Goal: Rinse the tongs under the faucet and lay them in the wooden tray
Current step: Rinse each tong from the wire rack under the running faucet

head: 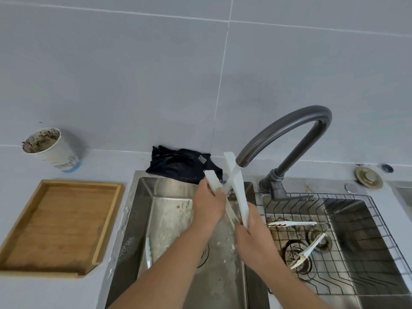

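White tongs (239,186) stand tilted over the left sink basin (165,210), their arms spread just below the spout of the dark grey faucet (287,130), where water runs. My right hand (254,233) grips the lower end of the tongs. My left hand (208,204) pinches the left arm of the tongs near its tip. The wooden tray (66,188) lies on the counter to the left of the sink, with nothing in it.
A wire rack (347,275) in the right basin holds two more white tongs (310,250). Another white utensil (148,250) lies in the left basin. A dark cloth (180,166) sits behind the sink and a dirty paper cup (53,150) stands behind the tray.
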Motion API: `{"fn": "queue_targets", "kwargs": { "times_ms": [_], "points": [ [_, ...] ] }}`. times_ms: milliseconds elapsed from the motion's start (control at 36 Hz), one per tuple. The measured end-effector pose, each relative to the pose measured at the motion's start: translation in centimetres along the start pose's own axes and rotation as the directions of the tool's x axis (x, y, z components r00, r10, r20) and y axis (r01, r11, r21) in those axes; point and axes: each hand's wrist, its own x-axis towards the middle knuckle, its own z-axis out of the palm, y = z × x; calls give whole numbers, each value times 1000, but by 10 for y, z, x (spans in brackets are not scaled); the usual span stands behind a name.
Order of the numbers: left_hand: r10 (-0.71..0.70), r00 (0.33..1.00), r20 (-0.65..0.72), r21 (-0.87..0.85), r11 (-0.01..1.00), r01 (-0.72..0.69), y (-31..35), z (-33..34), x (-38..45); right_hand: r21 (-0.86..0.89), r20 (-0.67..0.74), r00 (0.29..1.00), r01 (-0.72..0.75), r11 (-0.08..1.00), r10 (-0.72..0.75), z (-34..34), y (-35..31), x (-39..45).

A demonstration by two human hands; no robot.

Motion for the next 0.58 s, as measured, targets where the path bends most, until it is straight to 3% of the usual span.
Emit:
{"fn": "queue_targets", "kwargs": {
  "times_ms": [111,389,500,583],
  "points": [
    [15,995,100,60,998,-21,8,18,-12,-25,-29,999,17,1000,-17,-5,-5,3],
    [-14,1000,-7,373,928,16,22,-2,26,-43,1,998,68,997,-69,-11,-7,-9],
    [-61,998,-12,309,949,62,19,-5,22,-66,24,997,79,995,-77,-15,-4,-10],
    [-120,990,80,166,981,105,15,-3,10,-102,38,997,70,992,-66,-18,-1,-10]
  ]
}}
